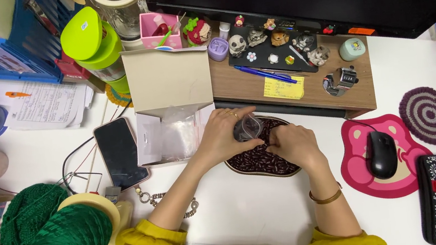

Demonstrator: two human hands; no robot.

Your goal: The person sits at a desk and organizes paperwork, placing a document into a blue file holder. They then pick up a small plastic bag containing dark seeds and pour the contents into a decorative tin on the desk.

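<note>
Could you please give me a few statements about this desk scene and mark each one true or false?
1. The left hand holds a small clear bag over the tray of dark beads. True.
2. The right hand rests on the black mouse. False: it is over the tray, beside the bag.
3. The phone lies screen dark, left of the open cardboard box. True.
4. The cone of yarn is red. False: it is green.

Mustard-yellow embroidered sleeves, a thin bangle on the right wrist, rings on the left hand (pixel 223 138)
</note>
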